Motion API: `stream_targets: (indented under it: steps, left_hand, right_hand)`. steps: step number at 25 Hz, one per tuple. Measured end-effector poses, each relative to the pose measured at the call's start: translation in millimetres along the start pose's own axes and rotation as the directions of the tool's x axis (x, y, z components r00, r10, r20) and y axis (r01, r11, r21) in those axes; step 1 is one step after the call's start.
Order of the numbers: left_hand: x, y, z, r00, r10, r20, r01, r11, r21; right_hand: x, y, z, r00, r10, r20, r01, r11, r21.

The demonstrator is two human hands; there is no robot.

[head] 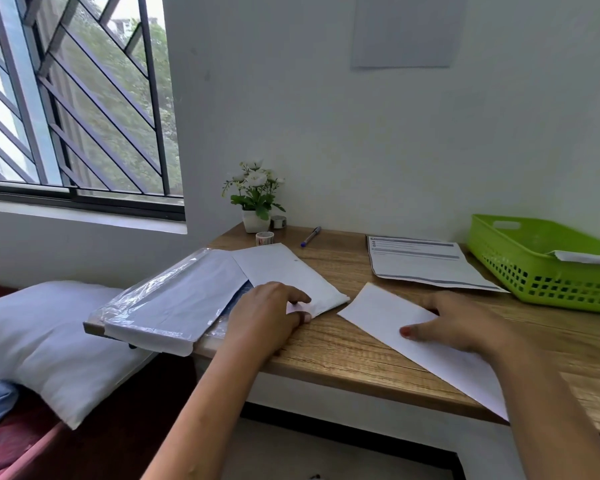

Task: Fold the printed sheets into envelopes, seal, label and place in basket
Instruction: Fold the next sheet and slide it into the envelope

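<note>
A plastic-wrapped pack of white envelopes (174,303) lies at the desk's left end, overhanging the edge. One envelope (284,271) sticks out of it, and my left hand (267,317) pinches its near corner. A folded white sheet (378,313) lies slantwise on the wooden desk (343,355), pressed flat under my right hand (465,327). A stack of printed sheets (423,261) rests further back. The green basket (534,268) stands at the far right with one white envelope (586,257) inside.
A small white pot of flowers (255,199), two tape rolls (264,238) and a blue pen (310,236) sit along the wall. A white pillow (45,337) lies on the bed left of the desk, below a barred window (73,98).
</note>
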State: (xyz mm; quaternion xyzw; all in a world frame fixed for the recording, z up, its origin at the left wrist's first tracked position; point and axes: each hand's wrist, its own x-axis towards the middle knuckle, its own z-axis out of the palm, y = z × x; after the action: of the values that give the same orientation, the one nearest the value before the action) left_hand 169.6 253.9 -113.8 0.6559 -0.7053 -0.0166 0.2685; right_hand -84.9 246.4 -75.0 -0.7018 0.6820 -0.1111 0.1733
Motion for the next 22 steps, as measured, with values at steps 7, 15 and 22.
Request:
stream_targets:
  steps: [7,15,22]
  left_hand:
    - [13,1,-3,0.998,0.019,0.067,-0.020,1.000,0.013]
    - [21,-6,-7,0.989,0.008,0.150,-0.006,1.000,-0.014]
    - [20,-4,-8,0.989,0.008,0.148,-0.003,0.999,-0.034]
  right_hand:
    - [-1,-13,2,0.948,-0.053,-0.315,0.141,0.955,0.262]
    - [-8,-40,22,0.966,-0.163,-0.203,0.223,0.919,0.326]
    - [-12,-41,19,0.995,-0.086,-0.060,0.101,0.936,0.336]
